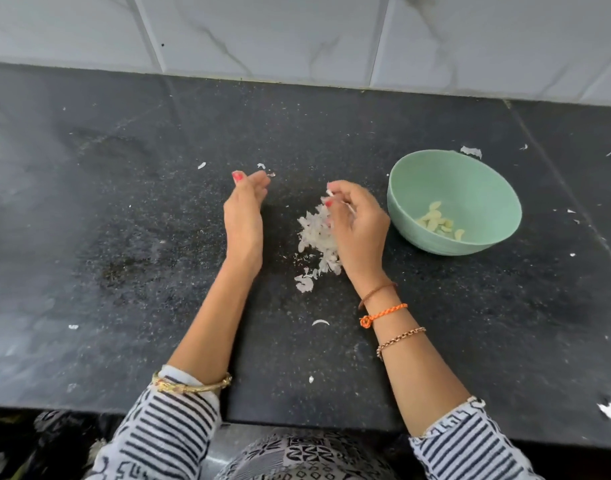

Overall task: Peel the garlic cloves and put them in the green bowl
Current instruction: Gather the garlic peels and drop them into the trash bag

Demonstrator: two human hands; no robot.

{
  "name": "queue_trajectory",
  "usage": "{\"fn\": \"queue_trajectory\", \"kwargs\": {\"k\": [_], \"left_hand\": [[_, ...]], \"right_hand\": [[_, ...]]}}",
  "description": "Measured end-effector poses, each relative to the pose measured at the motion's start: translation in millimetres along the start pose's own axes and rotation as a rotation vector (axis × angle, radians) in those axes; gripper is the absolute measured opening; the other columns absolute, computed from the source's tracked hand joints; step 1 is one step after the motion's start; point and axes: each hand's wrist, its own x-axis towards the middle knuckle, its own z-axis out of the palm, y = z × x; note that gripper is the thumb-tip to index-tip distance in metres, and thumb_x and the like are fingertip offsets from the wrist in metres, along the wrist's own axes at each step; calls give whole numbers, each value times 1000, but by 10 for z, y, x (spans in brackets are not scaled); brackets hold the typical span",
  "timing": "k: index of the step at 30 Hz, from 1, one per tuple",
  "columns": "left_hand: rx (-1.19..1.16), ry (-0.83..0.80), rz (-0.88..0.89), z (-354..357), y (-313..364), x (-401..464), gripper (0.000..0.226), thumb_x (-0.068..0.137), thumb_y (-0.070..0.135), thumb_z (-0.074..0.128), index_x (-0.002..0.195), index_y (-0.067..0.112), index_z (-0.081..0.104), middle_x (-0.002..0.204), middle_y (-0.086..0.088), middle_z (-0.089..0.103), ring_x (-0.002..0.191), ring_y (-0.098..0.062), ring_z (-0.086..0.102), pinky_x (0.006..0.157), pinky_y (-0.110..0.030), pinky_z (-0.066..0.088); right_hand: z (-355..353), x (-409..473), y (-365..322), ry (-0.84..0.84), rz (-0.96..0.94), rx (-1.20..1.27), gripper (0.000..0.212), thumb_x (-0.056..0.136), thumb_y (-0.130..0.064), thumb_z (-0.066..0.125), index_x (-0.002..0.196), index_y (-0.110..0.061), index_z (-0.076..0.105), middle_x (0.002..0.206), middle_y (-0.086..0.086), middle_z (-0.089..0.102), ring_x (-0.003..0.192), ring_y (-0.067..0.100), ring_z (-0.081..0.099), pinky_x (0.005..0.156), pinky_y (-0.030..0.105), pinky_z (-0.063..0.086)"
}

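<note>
Soft, even daylight lit the scene brightly, with no hard shadows. A pale sheen lay on the dark counter (99,202) toward nine o'clock. The wall tiles (297,32) at twelve o'clock looked slightly washed out. Wide-angle distortion bowed the counter's edges, and detail softened toward the corners.

- Counter (124,202): black speckled stone w/ fine white flecks, dull sheen, a seam running diag. at right; front edge near bottom of view.
- Wall tiles (262,32) behind: large white marble-look, grey veins, thin grout lines.
- Light: soft, even, pale glare patches on left of counter.
</note>
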Motion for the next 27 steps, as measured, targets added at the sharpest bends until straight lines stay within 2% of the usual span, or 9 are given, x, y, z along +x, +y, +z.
{"fn": "queue_trajectory", "kwargs": {"k": [3,5,9,13,17,19,21,24,27], "left_hand": [[67,69,82,-67,-8,76,49,103,35,21,124,9,56,128,-5,57,118,-12,51,106,-26,33],[125,121,136,-98,-4,132,46,102,35,23,123,12,57,127,-1,56,117,-9,49,102,-21,32],[286,215,258,-235,9,319,42,100,37,24,110,14,58,111,7,57,108,-7,49,95,-22,33],[606,236,337,-360,1,678,47,101,30,23,121,0,52,139,-17,43,137,-28,27,111,-36,16],[814,220,194,-366,-41,992,52,101,35,22,126,-2,48,141,-23,38,137,-36,22,112,-45,15],[846,184,156,-313,-79,1025,54,101,36,21,121,-5,50,135,-24,45,132,-39,30,110,-46,21],[834,124,187,-213,-73,957,52,101,35,22,108,-6,53,122,-24,54,120,-40,42,102,-44,29],[754,-62,207,32,-11,738,41,102,32,22,97,6,54,107,-19,59,106,-31,52,82,-33,33],[463,-294,185,215,-20,580,47,103,33,20,114,9,59,116,-8,61,116,-22,53,95,-28,37]], "right_hand": [[52,34,-78,24,7,-101,35,85,-36,60,68,-6,65,61,-1,64,58,11,58,54,29,46],[95,15,-105,-70,17,-178,56,88,-51,37,67,-9,67,65,1,66,64,14,58,65,29,42],[168,-3,-69,-167,-42,-105,37,92,-27,36,95,-13,71,96,-2,68,94,9,57,88,25,40],[91,60,-67,74,-52,47,23,88,6,47,93,-4,67,88,-3,61,66,-1,60,62,19,51],[14,166,-119,12,-210,-107,31,88,-33,54,68,-12,64,54,-12,52,43,7,46,40,20,31],[32,174,-181,4,-225,-270,44,88,-47,47,50,-26,41,41,-14,33,39,9,34,39,21,20],[77,167,-155,4,-180,-368,45,87,-47,44,49,-26,32,43,-12,30,41,9,33,41,20,17],[124,201,-1,-78,-98,-415,29,81,-39,55,59,-20,51,60,-8,51,59,15,50,53,25,30],[98,213,82,-179,-42,-330,13,74,-24,63,84,-16,65,95,4,61,95,22,54,84,26,33]]}}
